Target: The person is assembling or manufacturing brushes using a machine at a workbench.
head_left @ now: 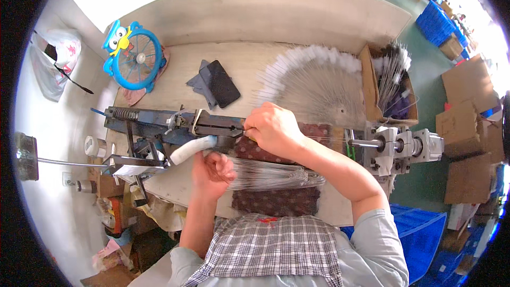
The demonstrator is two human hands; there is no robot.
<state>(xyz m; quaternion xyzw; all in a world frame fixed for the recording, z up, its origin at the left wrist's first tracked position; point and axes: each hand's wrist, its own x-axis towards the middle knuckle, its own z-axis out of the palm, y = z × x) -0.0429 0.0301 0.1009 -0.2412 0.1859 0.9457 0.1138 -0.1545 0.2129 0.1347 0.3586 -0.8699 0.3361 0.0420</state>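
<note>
Fingers [252, 129] of my right hand [276, 128] were pinched together on a thin wire [328, 138] at the nose of a dark metal fixture [215, 128]. The wire ran rightward, beyond my forearm, toward a horizontal metal shaft [366, 143]. My left hand [210, 172] was just below a white-wrapped handle [192, 149] near the fixture's front edge; its fingers were partly curled, and whether they gripped anything could not be determined.

Just right of that hand I noted a bundle of pale wires [265, 174], lying across a dark spotted cloth [276, 203]. Farther back on the bench [178, 58], white-tufted wires [311, 58] were spread in an arc beside an open carton [368, 77], which contained dark-tufted wires [392, 77]. A black phone [224, 84] lay partly over a grey cloth [197, 86]. A blue cartoon-shaped fan [137, 58] stood at the rear left. Outermost, a blue crate [422, 234] was observed at lower right.
</note>
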